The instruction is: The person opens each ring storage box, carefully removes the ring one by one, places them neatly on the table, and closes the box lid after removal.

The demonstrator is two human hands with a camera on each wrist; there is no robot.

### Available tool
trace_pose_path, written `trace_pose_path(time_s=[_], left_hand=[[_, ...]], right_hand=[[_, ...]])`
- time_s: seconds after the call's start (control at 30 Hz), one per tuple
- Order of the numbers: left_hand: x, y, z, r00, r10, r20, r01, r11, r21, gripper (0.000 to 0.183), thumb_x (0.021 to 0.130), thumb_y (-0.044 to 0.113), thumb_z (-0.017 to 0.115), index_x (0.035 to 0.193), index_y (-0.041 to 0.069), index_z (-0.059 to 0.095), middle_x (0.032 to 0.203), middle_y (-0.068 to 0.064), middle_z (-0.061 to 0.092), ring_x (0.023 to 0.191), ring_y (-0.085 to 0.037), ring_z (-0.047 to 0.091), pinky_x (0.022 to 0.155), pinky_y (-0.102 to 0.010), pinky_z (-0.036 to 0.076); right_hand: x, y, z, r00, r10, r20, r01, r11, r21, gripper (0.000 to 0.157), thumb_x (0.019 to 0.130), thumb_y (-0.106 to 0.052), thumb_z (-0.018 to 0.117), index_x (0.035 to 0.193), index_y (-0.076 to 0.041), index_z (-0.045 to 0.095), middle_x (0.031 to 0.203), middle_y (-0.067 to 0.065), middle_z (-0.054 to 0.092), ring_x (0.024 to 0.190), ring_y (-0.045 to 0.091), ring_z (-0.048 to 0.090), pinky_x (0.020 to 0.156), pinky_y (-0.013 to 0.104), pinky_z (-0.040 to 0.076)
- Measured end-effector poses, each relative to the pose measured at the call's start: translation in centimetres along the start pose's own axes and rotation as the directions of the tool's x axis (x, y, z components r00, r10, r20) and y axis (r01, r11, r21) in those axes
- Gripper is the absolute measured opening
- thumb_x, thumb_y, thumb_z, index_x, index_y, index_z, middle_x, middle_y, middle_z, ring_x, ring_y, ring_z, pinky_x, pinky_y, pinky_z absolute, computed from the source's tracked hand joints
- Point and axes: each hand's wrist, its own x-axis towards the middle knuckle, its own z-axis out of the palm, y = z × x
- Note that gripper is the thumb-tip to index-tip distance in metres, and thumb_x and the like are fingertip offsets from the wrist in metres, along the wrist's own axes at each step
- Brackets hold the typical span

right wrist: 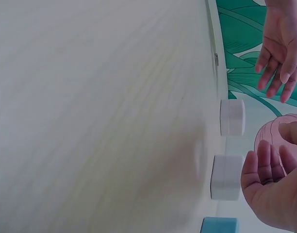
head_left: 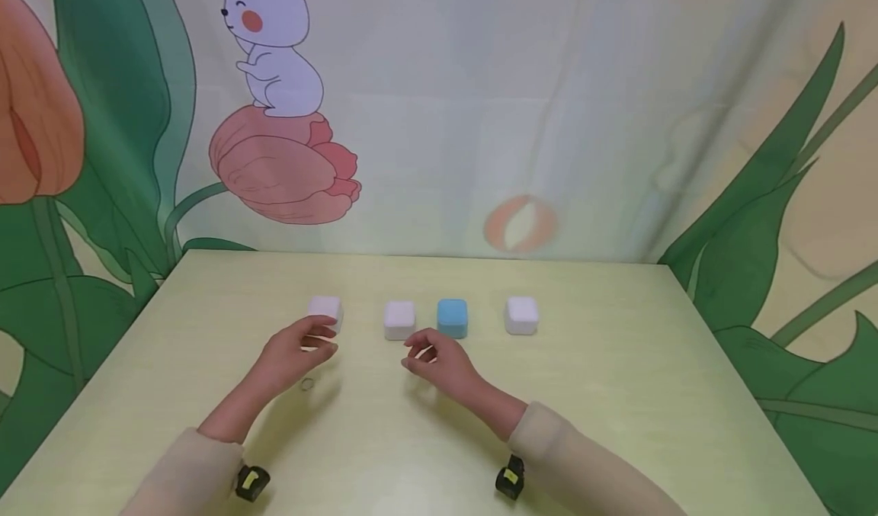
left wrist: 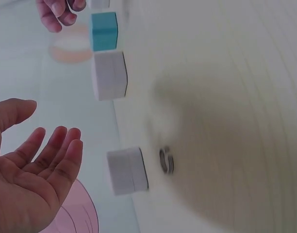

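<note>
My left hand (head_left: 289,357) hovers over the table, fingers loosely bent and holding nothing. Just beyond its fingertips is a small white box (head_left: 326,306), partly hidden by the hand. A thin silver ring (left wrist: 166,160) lies on the table below that hand. To the right, my right hand (head_left: 444,365) is also raised, fingers relaxed with nothing between them. Nearest to it are a second white box (head_left: 399,320) and a blue box (head_left: 452,317). Farther right sits a third white box (head_left: 522,315). All the boxes have rounded corners, look closed, and stand apart in a row.
The pale wood-grain table (head_left: 384,455) ends at a hanging cloth (head_left: 425,120) printed with a rabbit and flowers. Green leaf prints flank both sides. A small black device with a yellow mark (head_left: 252,482) hangs at the left sleeve, another black device (head_left: 511,478) at the right.
</note>
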Motion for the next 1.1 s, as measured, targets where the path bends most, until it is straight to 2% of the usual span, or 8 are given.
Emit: trace_pose_path(time_s=[0.1, 0.2, 0.27, 0.4, 0.7, 0.97, 1.1], left_hand=[[0.1, 0.2, 0.6, 1.0, -0.015, 0.02, 0.016, 0.999, -0.038, 0.051, 0.096, 0.013, 0.068, 0.142, -0.005, 0.051, 0.135, -0.029, 0.062, 0.123, -0.045, 0.064, 0.097, -0.049, 0.059], [0.4, 0.2, 1.3, 0.999, -0.02, 0.039, 0.023, 0.997, -0.068, 0.06, 0.095, 0.013, 0.069, 0.147, -0.004, 0.045, 0.143, -0.031, 0.056, 0.132, -0.047, 0.057, 0.104, -0.053, 0.055], [0.7, 0.2, 1.8, 0.998, -0.019, 0.054, 0.024, 0.995, -0.093, 0.066, 0.094, 0.012, 0.07, 0.15, -0.005, 0.04, 0.148, -0.033, 0.051, 0.137, -0.049, 0.052, 0.109, -0.056, 0.052], [1.4, 0.1, 3.0, 0.996, -0.022, 0.089, 0.035, 0.989, -0.144, 0.075, 0.093, 0.011, 0.071, 0.155, -0.006, 0.032, 0.154, -0.034, 0.042, 0.144, -0.049, 0.045, 0.114, -0.057, 0.047], [3.2, 0.0, 4.9, 0.992, -0.023, 0.121, 0.043, 0.985, -0.168, 0.079, 0.093, 0.007, 0.069, 0.158, -0.007, 0.025, 0.162, -0.032, 0.033, 0.149, -0.048, 0.037, 0.117, -0.057, 0.043], [4.9, -0.2, 5.9, 0.991, -0.039, 0.129, 0.063, 0.98, -0.189, 0.082, 0.091, 0.002, 0.069, 0.158, -0.009, 0.022, 0.165, -0.031, 0.026, 0.152, -0.047, 0.032, 0.122, -0.057, 0.038], [5.6, -0.3, 6.2, 0.99, -0.056, 0.129, 0.083, 0.974, -0.21, 0.083, 0.091, 0.0, 0.067, 0.159, -0.008, 0.02, 0.166, -0.03, 0.024, 0.153, -0.047, 0.029, 0.123, -0.057, 0.036]], right_hand=[[-0.4, -0.1, -0.4, 1.0, 0.007, -0.013, -0.007, 1.0, 0.013, 0.035, 0.092, -0.011, 0.072, 0.123, 0.002, 0.062, 0.113, 0.022, 0.068, 0.088, 0.016, 0.064, 0.073, 0.02, 0.051], [-0.5, -0.1, -0.7, 1.0, 0.012, -0.025, -0.011, 0.999, 0.032, 0.044, 0.091, -0.01, 0.073, 0.131, 0.002, 0.058, 0.125, 0.025, 0.063, 0.102, 0.027, 0.067, 0.079, 0.025, 0.057], [-0.3, -0.1, -0.8, 0.999, 0.014, -0.033, -0.012, 0.999, 0.049, 0.051, 0.091, -0.009, 0.074, 0.137, 0.002, 0.054, 0.134, 0.027, 0.058, 0.113, 0.035, 0.065, 0.085, 0.032, 0.06], [0.0, -0.1, -0.9, 0.999, 0.014, -0.052, -0.011, 0.998, 0.064, 0.062, 0.09, -0.007, 0.074, 0.145, 0.0, 0.048, 0.147, 0.026, 0.051, 0.128, 0.041, 0.058, 0.097, 0.044, 0.06], [1.1, -0.1, -0.6, 0.998, 0.055, -0.038, -0.054, 0.998, 0.031, 0.075, 0.092, -0.009, 0.074, 0.157, -0.004, 0.038, 0.164, 0.018, 0.039, 0.143, 0.041, 0.049, 0.109, 0.053, 0.052], [2.1, -0.1, 0.2, 0.993, 0.106, -0.055, -0.105, 0.994, 0.021, 0.074, 0.092, -0.008, 0.074, 0.156, -0.004, 0.039, 0.163, 0.022, 0.039, 0.146, 0.042, 0.046, 0.11, 0.053, 0.052], [2.9, 0.1, 0.5, 0.991, 0.105, -0.079, -0.104, 0.994, 0.014, 0.072, 0.091, -0.006, 0.073, 0.155, -0.001, 0.04, 0.162, 0.024, 0.039, 0.146, 0.044, 0.046, 0.109, 0.052, 0.053]])
